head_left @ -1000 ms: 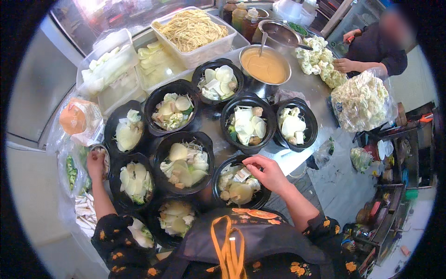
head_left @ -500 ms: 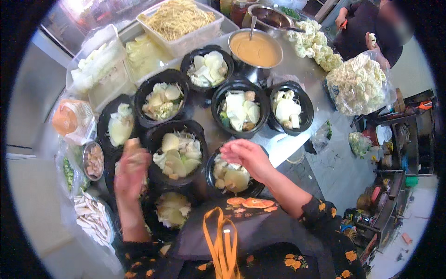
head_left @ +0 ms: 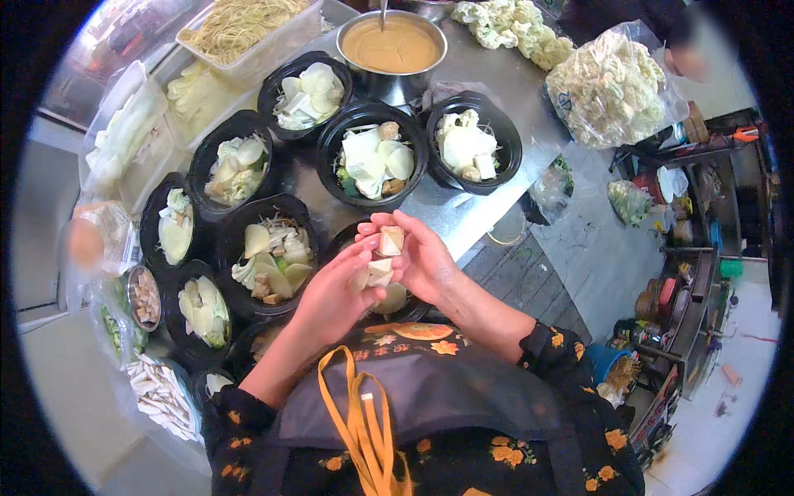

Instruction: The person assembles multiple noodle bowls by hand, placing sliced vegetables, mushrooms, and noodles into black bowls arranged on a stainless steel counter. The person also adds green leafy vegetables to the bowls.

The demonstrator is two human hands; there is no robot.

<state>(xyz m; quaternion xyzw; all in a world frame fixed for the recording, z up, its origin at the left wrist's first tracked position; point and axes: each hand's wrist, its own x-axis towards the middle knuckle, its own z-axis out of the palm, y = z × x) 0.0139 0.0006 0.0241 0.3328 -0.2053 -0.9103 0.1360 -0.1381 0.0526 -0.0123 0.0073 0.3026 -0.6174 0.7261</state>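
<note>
Pale cubes (head_left: 380, 273) with tan faces are in the person's hands in the head view, above a filled black bowl (head_left: 413, 313) at the near side of the worktop. The left hand (head_left: 339, 285) is half curled, narrow around at least one cube; the right hand (head_left: 423, 263), right beside it, has its fingers bent in around another.

Dropping a piece seems the likeliest trouble: a loosened finger or a bump between two hands so close could send a cube onto the apron (head_left: 389, 413) or down between bowls. Squeezing too hard might break one, if they are as soft as they look. The left sleeve (head_left: 240, 405) hangs low beside a near-left bowl, and could brush the food there.

Hands and wrists cover most of the bowl below, so its contents are hard to judge. How many cubes the palms hide, I cannot tell. Another bowl (head_left: 240, 351) is partly under the left forearm. At the far left the noodle tub (head_left: 273, 59) is cut off; at the far right, little of a co-worker (head_left: 633, 15) shows.
</note>
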